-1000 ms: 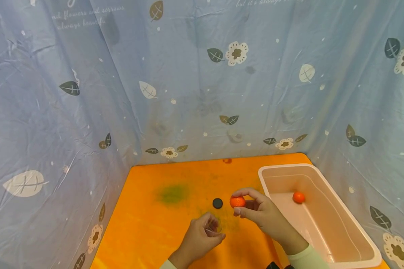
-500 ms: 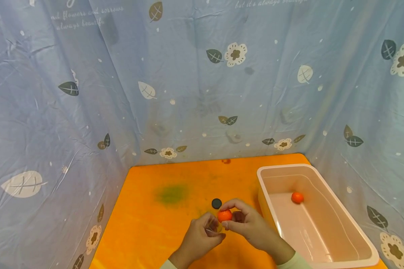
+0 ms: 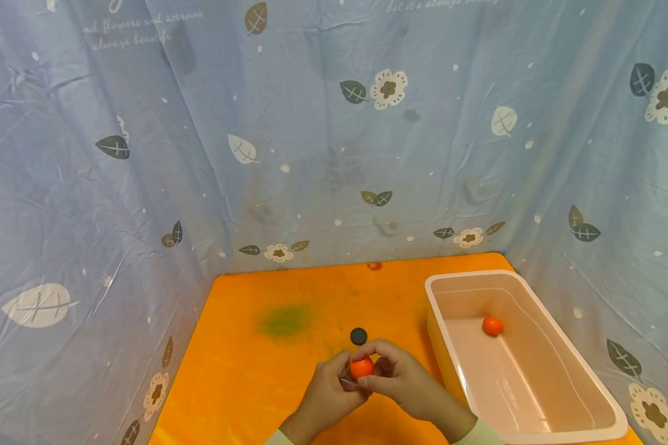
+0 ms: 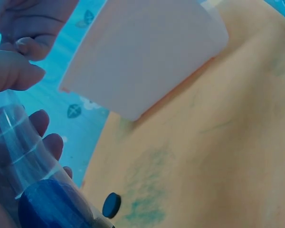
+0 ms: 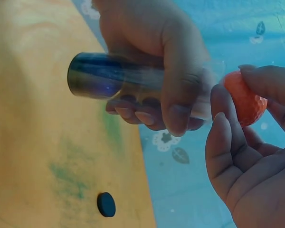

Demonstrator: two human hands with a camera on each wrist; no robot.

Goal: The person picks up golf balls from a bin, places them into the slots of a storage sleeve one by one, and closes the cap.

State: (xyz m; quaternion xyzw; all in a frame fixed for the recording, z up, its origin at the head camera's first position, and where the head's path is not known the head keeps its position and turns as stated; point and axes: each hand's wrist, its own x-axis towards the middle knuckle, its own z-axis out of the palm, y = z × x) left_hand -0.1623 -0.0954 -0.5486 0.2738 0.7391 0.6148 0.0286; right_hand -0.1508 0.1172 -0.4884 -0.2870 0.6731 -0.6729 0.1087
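Note:
My left hand (image 3: pixel 327 395) grips a clear cylindrical tube (image 5: pixel 97 76) by its sides. The tube's far end looks dark blue; whether that is its base or something inside, I cannot tell. My right hand (image 3: pixel 412 383) pinches a dimpled orange golf ball (image 5: pixel 244 99) between thumb and fingers. In the head view the ball is right at the tube's near mouth, close to the left fingers. The right wrist view shows it by the rim, partly covered by fingertips. A black round disc (image 3: pixel 359 336), like a cap, lies on the table just beyond both hands.
A pale pink plastic bin (image 3: pixel 436 309) stands on the right of the orange table (image 3: pixel 245 371). One orange ball (image 3: pixel 492 326) lies inside, toward its back. A blue patterned curtain (image 3: pixel 312 154) encloses the table at the back and sides.
My right hand has brought the golf ball left and down, from beside the black disc to the tube's mouth. The left hand and tube have stayed nearly still.

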